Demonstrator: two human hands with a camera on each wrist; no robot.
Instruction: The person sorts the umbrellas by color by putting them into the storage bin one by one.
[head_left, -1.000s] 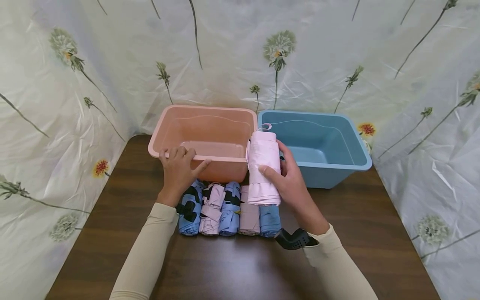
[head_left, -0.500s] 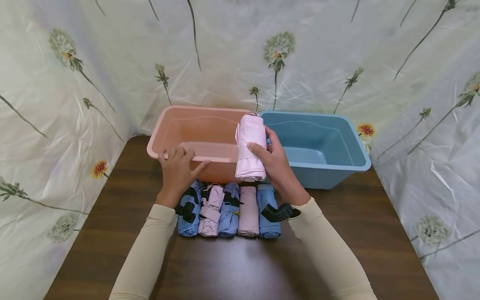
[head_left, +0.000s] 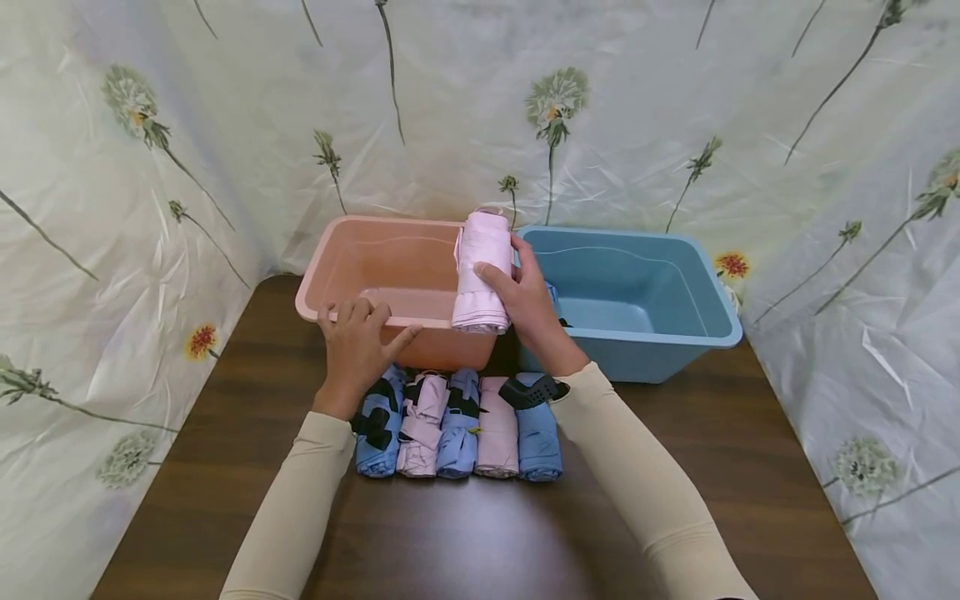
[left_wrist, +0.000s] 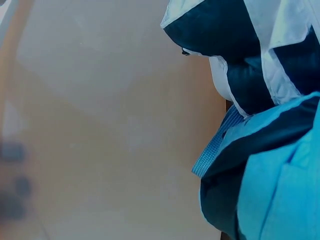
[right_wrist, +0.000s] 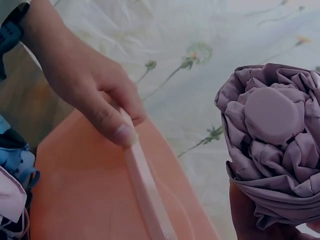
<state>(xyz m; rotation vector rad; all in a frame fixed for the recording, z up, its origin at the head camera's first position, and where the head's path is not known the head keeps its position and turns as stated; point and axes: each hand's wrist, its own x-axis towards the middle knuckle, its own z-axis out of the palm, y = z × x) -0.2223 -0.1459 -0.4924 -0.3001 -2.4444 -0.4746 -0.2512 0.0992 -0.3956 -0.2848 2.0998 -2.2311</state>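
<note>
My right hand [head_left: 538,304] holds a rolled pink folding umbrella [head_left: 482,273] over the right end of the orange tub [head_left: 420,347]. In the right wrist view the umbrella's round cap [right_wrist: 274,116] shows amid gathered cloth, the fingers partly hidden under it. My left hand [head_left: 358,346] grips the tub's near rim, its fingers over the edge and thumb on the outer side. Just in front of the tub lie several rolled umbrellas in a row, among them a pink one [head_left: 497,437] and a blue one [head_left: 538,442]. The left wrist view shows mainly the tub's wall [left_wrist: 115,115].
A blue tub [head_left: 637,358] stands right of the orange one, with something blue at its left end, mostly hidden by my right hand. Both tubs sit on a dark wooden table [head_left: 465,542]. A flower-patterned sheet [head_left: 450,100] hangs behind and at the sides.
My right hand has carried the pink umbrella left and away from me, from the gap between the tubs to over the orange tub. The left hand has stayed on the rim.
</note>
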